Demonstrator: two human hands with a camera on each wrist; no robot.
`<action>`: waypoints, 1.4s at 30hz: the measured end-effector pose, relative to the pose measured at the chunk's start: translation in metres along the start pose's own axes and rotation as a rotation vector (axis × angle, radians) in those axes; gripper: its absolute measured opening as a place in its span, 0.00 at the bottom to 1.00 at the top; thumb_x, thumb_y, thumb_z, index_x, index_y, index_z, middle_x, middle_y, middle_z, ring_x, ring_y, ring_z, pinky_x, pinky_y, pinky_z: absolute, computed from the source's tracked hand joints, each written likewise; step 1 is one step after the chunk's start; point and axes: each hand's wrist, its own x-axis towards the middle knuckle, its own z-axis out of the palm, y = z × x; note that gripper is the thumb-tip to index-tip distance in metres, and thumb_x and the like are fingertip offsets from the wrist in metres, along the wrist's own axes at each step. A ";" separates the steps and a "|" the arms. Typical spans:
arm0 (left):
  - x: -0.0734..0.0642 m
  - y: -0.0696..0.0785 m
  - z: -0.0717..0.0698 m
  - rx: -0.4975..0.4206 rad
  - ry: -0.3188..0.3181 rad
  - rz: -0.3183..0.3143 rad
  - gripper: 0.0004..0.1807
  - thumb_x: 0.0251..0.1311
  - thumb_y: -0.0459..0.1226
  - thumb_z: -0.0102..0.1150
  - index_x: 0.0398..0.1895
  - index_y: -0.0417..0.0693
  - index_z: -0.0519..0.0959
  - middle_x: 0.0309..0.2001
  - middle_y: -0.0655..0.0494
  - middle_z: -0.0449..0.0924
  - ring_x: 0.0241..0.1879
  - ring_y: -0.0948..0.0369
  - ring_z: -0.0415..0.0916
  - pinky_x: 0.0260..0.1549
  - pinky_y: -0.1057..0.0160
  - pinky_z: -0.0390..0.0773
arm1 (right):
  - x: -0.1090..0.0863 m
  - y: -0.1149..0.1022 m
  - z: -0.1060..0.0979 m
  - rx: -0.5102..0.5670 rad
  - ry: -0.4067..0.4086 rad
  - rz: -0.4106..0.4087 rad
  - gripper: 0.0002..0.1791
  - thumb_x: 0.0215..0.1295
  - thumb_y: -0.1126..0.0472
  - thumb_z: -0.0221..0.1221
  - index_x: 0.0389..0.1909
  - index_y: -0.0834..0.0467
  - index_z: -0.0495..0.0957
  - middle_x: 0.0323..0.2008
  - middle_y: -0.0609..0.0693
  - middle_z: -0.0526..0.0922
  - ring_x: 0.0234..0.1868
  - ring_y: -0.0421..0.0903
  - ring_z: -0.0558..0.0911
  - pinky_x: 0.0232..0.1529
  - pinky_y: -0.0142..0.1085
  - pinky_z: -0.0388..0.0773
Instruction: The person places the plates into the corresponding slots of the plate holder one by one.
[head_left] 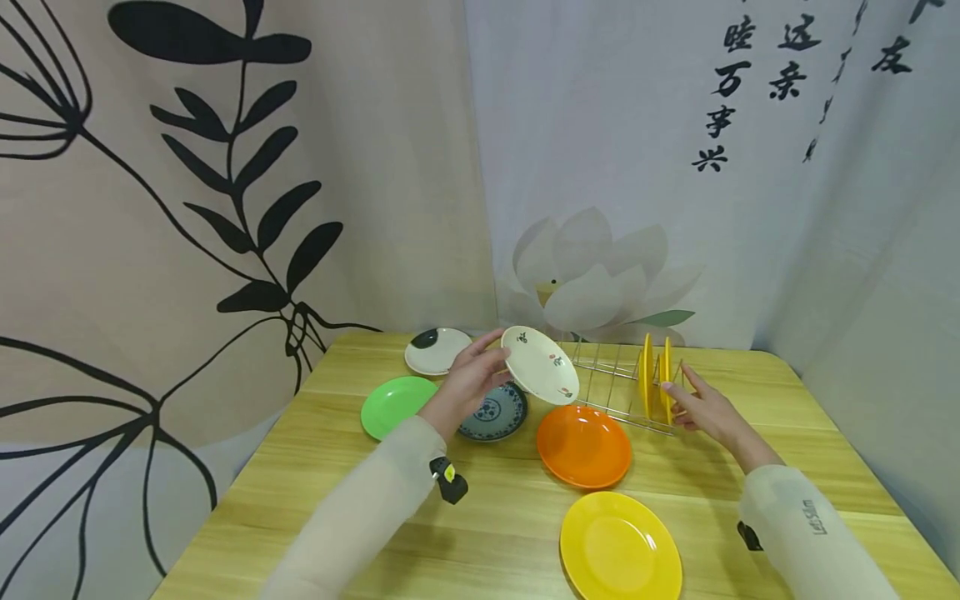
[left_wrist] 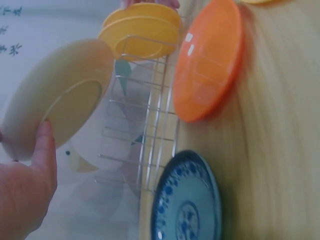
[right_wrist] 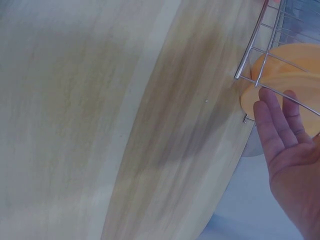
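Observation:
In the head view my left hand (head_left: 471, 377) pinches a white plate with small printed motifs (head_left: 542, 367) by its left edge, tilted above the table. The left wrist view shows the plate's underside (left_wrist: 75, 102) with a finger of the left hand (left_wrist: 25, 192) pressed on it. Two yellow plates (head_left: 646, 379) stand upright at the right end of a wire dish rack (head_left: 603, 369). My right hand (head_left: 705, 408) is at that end, its fingers (right_wrist: 272, 125) fairly straight against the rack's end wire and the outer yellow plate (right_wrist: 250, 97).
An orange plate (head_left: 583, 447) lies before the rack, and a yellow plate (head_left: 621, 550) lies nearer. Left of them are a blue-patterned plate (head_left: 495, 414), a green plate (head_left: 393, 407) and a white plate with a black patch (head_left: 435, 354). Curtains (head_left: 405, 167) hang behind the wooden table (head_left: 495, 517).

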 end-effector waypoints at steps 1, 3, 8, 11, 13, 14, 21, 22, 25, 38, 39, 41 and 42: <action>0.002 0.000 0.003 0.003 -0.003 0.000 0.30 0.66 0.29 0.56 0.72 0.47 0.68 0.57 0.41 0.76 0.39 0.60 0.81 0.43 0.63 0.84 | 0.000 0.000 0.000 -0.001 0.000 0.001 0.50 0.73 0.34 0.45 0.79 0.54 0.29 0.50 0.70 0.78 0.46 0.61 0.84 0.47 0.52 0.83; 0.007 0.000 0.010 0.012 -0.004 0.002 0.30 0.66 0.29 0.57 0.72 0.47 0.68 0.57 0.40 0.76 0.39 0.60 0.81 0.44 0.61 0.84 | -0.001 0.000 0.000 -0.001 -0.002 0.002 0.49 0.74 0.34 0.45 0.79 0.54 0.29 0.50 0.70 0.78 0.46 0.61 0.84 0.48 0.52 0.82; 0.019 0.002 0.026 0.014 -0.001 0.006 0.30 0.65 0.29 0.57 0.71 0.48 0.69 0.53 0.44 0.77 0.39 0.59 0.80 0.47 0.59 0.83 | -0.002 0.000 -0.001 -0.001 -0.003 0.002 0.49 0.74 0.34 0.44 0.79 0.55 0.29 0.50 0.69 0.79 0.46 0.61 0.83 0.48 0.52 0.82; 0.025 0.003 0.036 -0.001 -0.003 0.008 0.30 0.64 0.28 0.57 0.71 0.48 0.68 0.51 0.46 0.77 0.38 0.59 0.78 0.49 0.57 0.82 | -0.003 0.001 -0.002 -0.002 0.001 0.000 0.49 0.74 0.34 0.45 0.79 0.54 0.29 0.49 0.68 0.79 0.46 0.60 0.84 0.48 0.52 0.82; 0.030 0.003 0.042 0.002 -0.006 0.012 0.31 0.64 0.28 0.57 0.71 0.47 0.68 0.50 0.45 0.77 0.38 0.59 0.78 0.49 0.57 0.82 | -0.003 0.001 -0.002 -0.004 0.004 -0.003 0.49 0.74 0.35 0.45 0.79 0.54 0.29 0.48 0.67 0.80 0.45 0.60 0.84 0.48 0.52 0.82; 0.032 0.003 0.045 0.004 -0.008 0.018 0.31 0.64 0.28 0.57 0.71 0.46 0.68 0.51 0.45 0.77 0.37 0.58 0.77 0.49 0.56 0.82 | -0.002 0.001 -0.002 -0.004 0.005 -0.003 0.49 0.74 0.35 0.45 0.79 0.54 0.29 0.48 0.67 0.80 0.45 0.60 0.84 0.48 0.52 0.82; 0.047 0.000 0.064 0.043 -0.001 0.040 0.30 0.64 0.28 0.58 0.71 0.45 0.69 0.53 0.43 0.77 0.36 0.59 0.78 0.50 0.53 0.81 | -0.001 0.003 -0.001 0.007 0.004 -0.001 0.49 0.73 0.34 0.45 0.79 0.53 0.29 0.50 0.69 0.79 0.45 0.59 0.84 0.48 0.52 0.82; 0.049 -0.001 0.067 0.048 0.005 0.040 0.30 0.64 0.28 0.58 0.70 0.46 0.70 0.52 0.43 0.78 0.35 0.59 0.78 0.51 0.51 0.81 | -0.001 0.003 -0.001 0.005 0.000 -0.005 0.49 0.73 0.34 0.44 0.79 0.52 0.28 0.51 0.70 0.78 0.45 0.59 0.84 0.49 0.53 0.82; 0.055 -0.004 0.075 0.059 0.013 0.043 0.29 0.63 0.28 0.59 0.69 0.47 0.72 0.49 0.44 0.79 0.32 0.60 0.79 0.54 0.47 0.79 | -0.001 0.004 -0.001 0.011 0.000 -0.007 0.49 0.73 0.33 0.44 0.79 0.51 0.28 0.51 0.70 0.78 0.46 0.59 0.84 0.49 0.53 0.82; 0.071 -0.018 0.103 0.059 0.038 0.087 0.26 0.62 0.27 0.60 0.66 0.44 0.74 0.54 0.42 0.79 0.39 0.55 0.80 0.51 0.49 0.81 | -0.002 0.002 0.000 0.004 0.004 0.004 0.49 0.73 0.34 0.45 0.79 0.51 0.29 0.50 0.69 0.79 0.45 0.58 0.84 0.48 0.52 0.82; 0.071 -0.018 0.104 0.066 0.041 0.088 0.26 0.62 0.27 0.60 0.66 0.44 0.75 0.53 0.43 0.80 0.38 0.55 0.80 0.51 0.48 0.81 | -0.002 0.001 0.000 0.003 0.004 0.001 0.49 0.73 0.34 0.45 0.79 0.52 0.29 0.50 0.69 0.79 0.45 0.58 0.84 0.48 0.52 0.82; 0.072 -0.019 0.108 0.086 0.045 0.087 0.27 0.62 0.28 0.60 0.66 0.45 0.75 0.53 0.45 0.80 0.38 0.56 0.80 0.51 0.47 0.80 | -0.002 0.000 0.000 0.004 0.007 -0.003 0.49 0.73 0.34 0.45 0.79 0.52 0.29 0.50 0.69 0.79 0.45 0.59 0.84 0.48 0.52 0.82; 0.072 -0.019 0.110 0.096 0.045 0.084 0.27 0.62 0.28 0.61 0.66 0.45 0.75 0.53 0.46 0.80 0.39 0.56 0.80 0.52 0.46 0.80 | -0.002 0.000 0.000 0.004 0.007 -0.005 0.49 0.74 0.34 0.45 0.79 0.52 0.29 0.50 0.69 0.79 0.45 0.59 0.84 0.48 0.52 0.82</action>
